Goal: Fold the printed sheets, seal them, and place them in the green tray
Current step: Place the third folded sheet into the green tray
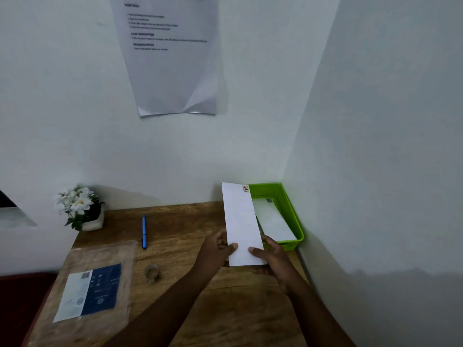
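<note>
— Hands first: why are both on one end?

— Left hand [218, 249] and right hand [271, 254] each pinch the near end of the envelope [240, 221], thumbs on top, fingers curled beneath. Gripped at one end like that, its long body points away from the person, toward the tray [292, 206], so I judge it is set up to be slid in lengthwise.

— Where is it exactly?

— Lifted off the table [190, 229], just left of the tray, its far end overlapping the tray's left rim in this view. A small coloured mark sits at its far corner, perhaps a stamp; too small to tell.

— Anything in the tray?

— One white envelope [273, 221] lies flat there, so the tray in the corner serves as the finished pile.

— And the rest?

— A tape roll [151, 271] and a blue pen [144, 231] lie to the left, near but clear of the working space. A plastic packet [92, 291] lies near the front left, flowers [80, 206] at the back, an instruction sheet [170, 53] on the wall.

— Sealed?

— Cannot tell; the flap side faces down.
</note>
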